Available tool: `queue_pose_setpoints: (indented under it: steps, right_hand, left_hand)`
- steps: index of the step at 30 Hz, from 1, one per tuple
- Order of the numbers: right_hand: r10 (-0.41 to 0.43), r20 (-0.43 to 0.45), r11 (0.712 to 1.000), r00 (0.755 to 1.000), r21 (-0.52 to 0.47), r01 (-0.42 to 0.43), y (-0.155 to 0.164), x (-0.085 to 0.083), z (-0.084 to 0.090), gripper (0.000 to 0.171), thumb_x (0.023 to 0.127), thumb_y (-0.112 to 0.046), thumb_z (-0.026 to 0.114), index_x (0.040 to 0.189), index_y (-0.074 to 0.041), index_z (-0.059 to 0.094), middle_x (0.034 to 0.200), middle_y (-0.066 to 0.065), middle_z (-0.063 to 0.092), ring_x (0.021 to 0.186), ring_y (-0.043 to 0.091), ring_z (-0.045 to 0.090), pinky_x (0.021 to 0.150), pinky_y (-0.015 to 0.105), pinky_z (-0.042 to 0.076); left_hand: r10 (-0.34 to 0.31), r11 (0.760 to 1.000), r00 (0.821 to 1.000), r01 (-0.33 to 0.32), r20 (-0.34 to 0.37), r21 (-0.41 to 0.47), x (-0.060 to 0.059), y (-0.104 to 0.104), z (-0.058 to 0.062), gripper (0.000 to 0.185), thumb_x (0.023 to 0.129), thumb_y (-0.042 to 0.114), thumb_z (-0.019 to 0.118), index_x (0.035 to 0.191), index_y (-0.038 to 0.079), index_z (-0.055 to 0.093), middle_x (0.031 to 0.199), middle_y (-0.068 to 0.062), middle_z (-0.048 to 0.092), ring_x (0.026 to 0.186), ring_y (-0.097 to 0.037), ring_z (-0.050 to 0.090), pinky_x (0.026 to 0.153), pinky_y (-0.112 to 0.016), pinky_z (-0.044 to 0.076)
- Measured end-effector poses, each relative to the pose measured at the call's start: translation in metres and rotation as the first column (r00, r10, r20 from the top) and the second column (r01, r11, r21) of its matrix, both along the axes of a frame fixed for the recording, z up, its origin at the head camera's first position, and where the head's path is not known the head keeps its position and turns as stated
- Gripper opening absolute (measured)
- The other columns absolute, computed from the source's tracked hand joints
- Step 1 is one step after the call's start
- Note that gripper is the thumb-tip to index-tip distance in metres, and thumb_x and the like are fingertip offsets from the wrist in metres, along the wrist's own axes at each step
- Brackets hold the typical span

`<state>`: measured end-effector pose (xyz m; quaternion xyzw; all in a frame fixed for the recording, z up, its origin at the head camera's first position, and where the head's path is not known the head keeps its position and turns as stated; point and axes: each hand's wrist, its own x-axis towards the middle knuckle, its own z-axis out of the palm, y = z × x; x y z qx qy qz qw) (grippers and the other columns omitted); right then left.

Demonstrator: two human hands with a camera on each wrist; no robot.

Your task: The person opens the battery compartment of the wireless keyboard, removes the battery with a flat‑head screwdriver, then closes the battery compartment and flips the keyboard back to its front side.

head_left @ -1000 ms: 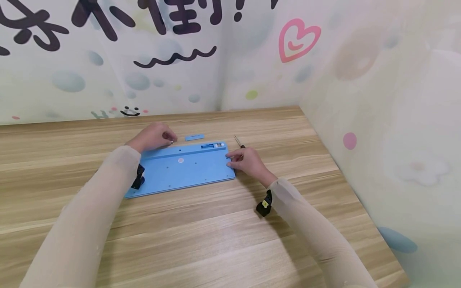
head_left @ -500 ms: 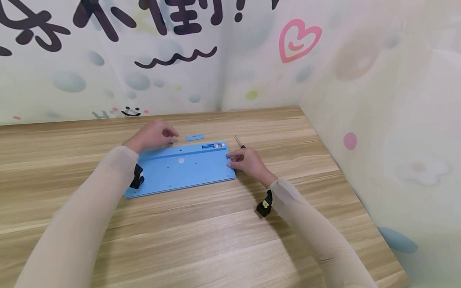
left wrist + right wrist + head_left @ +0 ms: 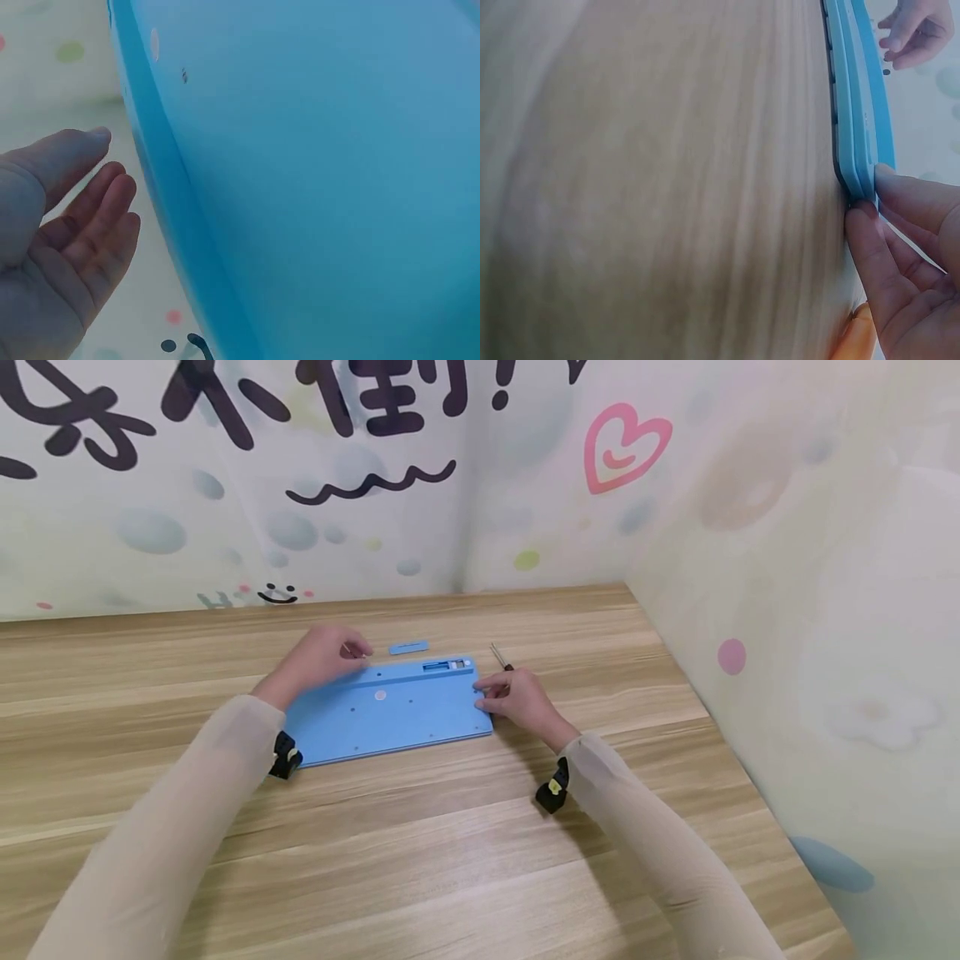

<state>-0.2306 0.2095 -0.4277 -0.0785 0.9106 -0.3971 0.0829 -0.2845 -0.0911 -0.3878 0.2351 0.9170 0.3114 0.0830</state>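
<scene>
Head view shows my 2 hands at a light blue keyboard (image 3: 390, 710) that lies face down on the wooden table (image 3: 450, 860), near the back corner where the 2 decorated walls meet. My right hand (image 3: 517, 697) is at the keyboard's right end; my fingers (image 3: 900, 225) pinch that end, thumb against the lower edge and fingertips on the upper face, as the right wrist view shows from close up. My left hand (image 3: 318, 656) hangs over the far left part of the keyboard, holding nothing, its fingers loose and a little spread; in the left wrist view my palm (image 3: 60, 247) sits just beside the blue edge, apart from it. A small blue cover strip (image 3: 408, 647) lies on the table just behind the keyboard, next to the open slot (image 3: 442, 666) in the back. A thin screwdriver (image 3: 499, 656) rests on the table just beyond my right hand.
</scene>
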Motion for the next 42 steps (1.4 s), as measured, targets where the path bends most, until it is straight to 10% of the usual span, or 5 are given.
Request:
queue_pose_setpoints:
  steps: [12, 42]
  right_hand:
    - [0.008, -0.006, 1.0, 1.0, -0.005, -0.008, -0.001, 0.002, 0.001, 0.026, 0.08, -0.011, 0.073, 0.106, -0.005, 0.07, 0.081, 0.003, 0.066, 0.074, 0.016, 0.059, 0.062, 0.024, 0.049]
    - [0.019, 0.069, 0.999, 0.997, 0.034, -0.021, -0.006, -0.005, 0.012, 0.025, 0.08, -0.009, 0.073, 0.104, -0.004, 0.069, 0.084, 0.006, 0.063, 0.075, 0.018, 0.056, 0.062, 0.025, 0.047]
  left_hand:
    - [0.179, 0.982, 0.984, -0.179, 0.006, 0.06, 0.023, -0.002, -0.014, 0.023, 0.087, 0.007, 0.065, 0.107, -0.005, 0.065, 0.107, -0.021, 0.059, 0.097, -0.032, 0.053, 0.085, -0.044, 0.045]
    - [0.254, 0.957, 0.967, -0.256, 0.035, 0.14, 0.034, -0.009, -0.025, 0.027, 0.085, 0.009, 0.068, 0.108, -0.004, 0.066, 0.1, -0.019, 0.053, 0.094, -0.032, 0.05, 0.083, -0.043, 0.043]
